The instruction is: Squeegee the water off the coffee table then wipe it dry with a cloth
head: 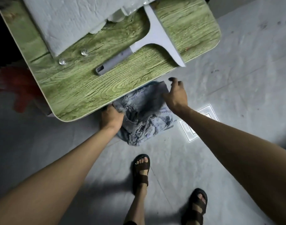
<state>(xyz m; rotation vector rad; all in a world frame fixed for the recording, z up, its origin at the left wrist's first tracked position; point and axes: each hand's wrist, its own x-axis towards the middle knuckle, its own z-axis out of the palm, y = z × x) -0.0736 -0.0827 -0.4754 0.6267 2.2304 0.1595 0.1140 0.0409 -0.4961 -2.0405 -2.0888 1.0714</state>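
Observation:
The green wood-grain coffee table fills the upper left. A grey squeegee lies flat on it, blade toward the right edge, handle pointing down-left, with no hand on it. Below the table's near edge hangs a crumpled blue-grey cloth, held off the table over the floor. My left hand is shut on the cloth's left edge, right at the table's rim. My right hand pinches the cloth's upper right corner, with the other fingers spread.
A white textured sheet covers the table's upper left part. Two clear glass beads sit next to it. A red object lies on the floor at left. My sandalled feet stand on grey tiled floor below.

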